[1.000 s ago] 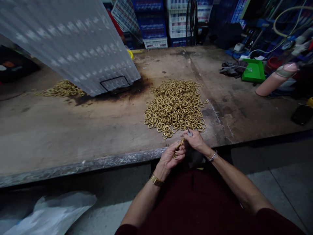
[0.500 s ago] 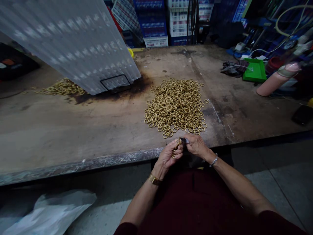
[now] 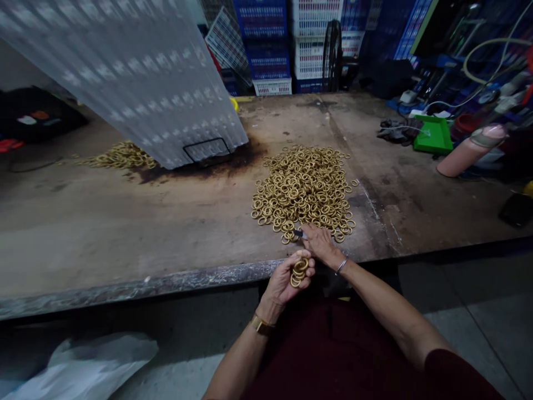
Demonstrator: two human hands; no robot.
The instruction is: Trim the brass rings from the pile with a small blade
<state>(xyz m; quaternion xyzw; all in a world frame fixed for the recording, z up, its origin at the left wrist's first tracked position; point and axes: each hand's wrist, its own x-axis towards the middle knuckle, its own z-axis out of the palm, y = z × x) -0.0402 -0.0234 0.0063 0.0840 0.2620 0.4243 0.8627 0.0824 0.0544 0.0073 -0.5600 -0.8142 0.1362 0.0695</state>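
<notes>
Several brass-coloured rings (image 3: 298,272) lie in my left hand (image 3: 287,278), its fingers curled round them just off the table's front edge. My right hand (image 3: 320,243) is closed on a small tool with a dark flat tip (image 3: 298,234); its exact kind I cannot make out. That tip reaches over the near edge of a big pile of brass-coloured rings (image 3: 306,183) on the table. Part of the tool is hidden under my right fingers.
The worn wooden table (image 3: 187,222) carries a tall grey ribbed stack (image 3: 137,83) at left, with a second ring heap (image 3: 120,155) beside it. At right are a green tray (image 3: 433,134) and a pink bottle (image 3: 470,151). Crates (image 3: 266,55) stand behind.
My right hand has moved away from the left hand, forward and left to the pile's near edge, with the tool. The left hand has lowered slightly and its rings now show.
</notes>
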